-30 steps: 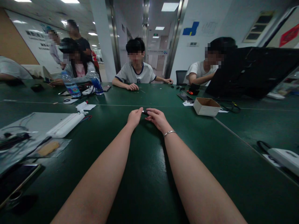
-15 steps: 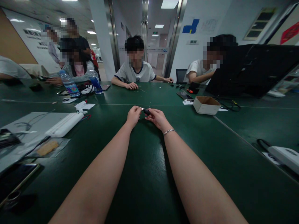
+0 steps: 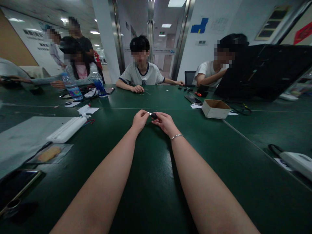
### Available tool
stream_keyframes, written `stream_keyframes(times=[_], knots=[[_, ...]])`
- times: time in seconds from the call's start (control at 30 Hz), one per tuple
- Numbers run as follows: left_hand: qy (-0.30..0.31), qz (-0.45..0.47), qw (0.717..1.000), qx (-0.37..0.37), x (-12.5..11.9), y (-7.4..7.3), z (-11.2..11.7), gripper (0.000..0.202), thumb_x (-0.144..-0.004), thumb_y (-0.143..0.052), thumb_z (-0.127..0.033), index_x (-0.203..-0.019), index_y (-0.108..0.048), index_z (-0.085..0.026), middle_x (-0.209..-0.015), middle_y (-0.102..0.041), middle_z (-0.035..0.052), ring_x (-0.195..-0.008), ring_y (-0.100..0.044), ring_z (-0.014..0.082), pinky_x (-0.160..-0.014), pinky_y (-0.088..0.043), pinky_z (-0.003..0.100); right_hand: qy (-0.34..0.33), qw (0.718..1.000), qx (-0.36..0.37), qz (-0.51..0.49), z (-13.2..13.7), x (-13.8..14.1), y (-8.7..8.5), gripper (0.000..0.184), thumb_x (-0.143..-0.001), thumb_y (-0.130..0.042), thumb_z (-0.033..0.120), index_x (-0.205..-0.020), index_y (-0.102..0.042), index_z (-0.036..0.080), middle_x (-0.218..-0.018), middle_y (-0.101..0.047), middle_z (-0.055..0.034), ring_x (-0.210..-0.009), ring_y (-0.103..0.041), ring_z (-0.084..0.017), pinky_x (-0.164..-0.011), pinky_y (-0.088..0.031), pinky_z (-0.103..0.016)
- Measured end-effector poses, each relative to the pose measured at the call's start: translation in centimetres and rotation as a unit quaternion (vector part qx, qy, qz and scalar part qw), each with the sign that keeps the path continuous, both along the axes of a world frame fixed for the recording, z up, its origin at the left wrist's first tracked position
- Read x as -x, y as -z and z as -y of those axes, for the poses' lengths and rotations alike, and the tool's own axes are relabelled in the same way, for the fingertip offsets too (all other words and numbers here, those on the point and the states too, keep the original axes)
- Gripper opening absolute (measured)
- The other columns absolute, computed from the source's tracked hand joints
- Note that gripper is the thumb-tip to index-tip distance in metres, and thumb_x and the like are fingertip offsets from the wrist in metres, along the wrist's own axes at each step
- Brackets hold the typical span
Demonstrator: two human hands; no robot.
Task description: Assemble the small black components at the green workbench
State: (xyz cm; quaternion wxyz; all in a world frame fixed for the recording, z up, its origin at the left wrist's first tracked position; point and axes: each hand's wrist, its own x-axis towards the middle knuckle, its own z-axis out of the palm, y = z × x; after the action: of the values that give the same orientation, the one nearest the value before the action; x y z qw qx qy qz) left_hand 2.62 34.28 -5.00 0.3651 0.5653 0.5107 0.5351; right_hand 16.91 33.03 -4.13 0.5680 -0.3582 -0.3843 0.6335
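Observation:
My left hand (image 3: 140, 120) and my right hand (image 3: 165, 123) meet over the green table (image 3: 151, 169), at the far end of my outstretched arms. Between them is a small black object with a shiny metal end (image 3: 153, 115); its exact kind is too small to make out. The fingertips of my left hand pinch the silvery end. My right hand grips the black body between thumb and fingers, with part of it hidden. A silver bracelet circles my right wrist.
Left: white pouch (image 3: 67, 130), grey sheet (image 3: 21, 130), plastic bag with something tan (image 3: 51, 154), phone (image 3: 17, 185). Right: open cardboard box (image 3: 215, 110), white device (image 3: 297, 162), large black monitor (image 3: 265, 71). Two bottles (image 3: 73, 89) stand farther back. Several people sit or stand opposite.
My hands stay almost in place, holding the black object. The dark item and thin cables on the grey sheet are gone. A person's arm at the far left now stretches sideways.

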Motion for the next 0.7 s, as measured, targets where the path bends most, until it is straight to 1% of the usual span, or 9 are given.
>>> stream_keyframes(times=[0.13,0.2,0.27,0.37,0.47,0.57,0.7], knots=[[0.012,0.008,1.0,0.015,0.01,-0.09,0.06,0.022,-0.073,-0.056,-0.037,-0.066,-0.049,-0.019,-0.059,-0.049,-0.0038,-0.052,-0.043,0.0098,-0.05,-0.036,0.022,0.005,1.0,0.005,0.002,0.08,0.05,-0.15,0.009,-0.087,-0.064,0.008,-0.079,-0.067,0.012,-0.067,-0.065,-0.0026,-0.048,-0.054,-0.008,-0.06,-0.06,-0.026],[0.022,0.007,0.999,0.024,0.11,-0.06,0.06,0.024,-0.075,-0.055,-0.039,-0.063,-0.048,-0.019,-0.056,-0.046,-0.0039,-0.05,-0.042,0.01,-0.049,-0.034,0.022,0.003,1.0,0.004,0.005,0.13,0.05,-0.23,0.008,-0.086,-0.066,0.007,-0.079,-0.067,0.012,-0.067,-0.065,-0.0021,-0.048,-0.054,-0.008,-0.06,-0.06,-0.026],[0.024,-0.01,0.999,0.022,0.26,0.05,0.0,0.028,-0.077,-0.053,-0.041,-0.061,-0.049,-0.019,-0.053,-0.044,-0.0036,-0.049,-0.04,0.0104,-0.049,-0.032,0.023,-0.001,1.0,0.001,0.008,0.16,0.03,-0.24,0.009,-0.087,-0.064,0.006,-0.08,-0.067,0.012,-0.068,-0.065,-0.0021,-0.048,-0.055,-0.008,-0.061,-0.06,-0.026],[0.015,-0.046,0.999,0.01,0.52,0.26,-0.2,0.038,-0.079,-0.05,-0.048,-0.056,-0.048,-0.018,-0.051,-0.042,-0.0031,-0.049,-0.038,0.0106,-0.05,-0.029,0.024,-0.009,1.0,-0.007,0.008,0.08,-0.06,-0.06,0.009,-0.086,-0.063,0.004,-0.085,-0.067,0.012,-0.069,-0.065,-0.0019,-0.05,-0.057,-0.008,-0.063,-0.06,-0.027],[-0.002,-0.067,0.998,0.016,0.7,0.32,-0.44,0.044,-0.08,-0.049,-0.053,-0.053,-0.046,-0.018,-0.05,-0.041,-0.0028,-0.049,-0.037,0.0109,-0.051,-0.026,0.026,-0.016,1.0,-0.019,0.0,-0.06,-0.21,0.21,0.015,-0.081,-0.068,0.002,-0.088,-0.064,0.014,-0.068,-0.064,-0.0005,-0.053,-0.06,-0.01,-0.067,-0.061,-0.029],[-0.016,-0.072,0.997,0.032,0.78,0.22,-0.62,0.046,-0.08,-0.05,-0.055,-0.052,-0.045,-0.019,-0.05,-0.042,-0.0027,-0.049,-0.036,0.0113,-0.052,-0.025,0.027,-0.03,0.999,-0.032,-0.004,-0.06,-0.29,0.26,0.017,-0.079,-0.067,-0.001,-0.086,-0.063,0.014,-0.071,-0.065,-0.0008,-0.058,-0.062,-0.011,-0.07,-0.06,-0.029],[-0.016,-0.066,0.997,0.037,0.83,0.14,-0.55,0.046,-0.081,-0.05,-0.054,-0.052,-0.046,-0.018,-0.05,-0.042,-0.0026,-0.05,-0.036,0.0112,-0.052,-0.025,0.027,-0.035,0.999,-0.032,-0.003,0.17,-0.24,-0.03,0.017,-0.079,-0.064,-0.002,-0.085,-0.064,0.014,-0.075,-0.067,-0.0012,-0.06,-0.064,-0.011,-0.069,-0.059,-0.026]])
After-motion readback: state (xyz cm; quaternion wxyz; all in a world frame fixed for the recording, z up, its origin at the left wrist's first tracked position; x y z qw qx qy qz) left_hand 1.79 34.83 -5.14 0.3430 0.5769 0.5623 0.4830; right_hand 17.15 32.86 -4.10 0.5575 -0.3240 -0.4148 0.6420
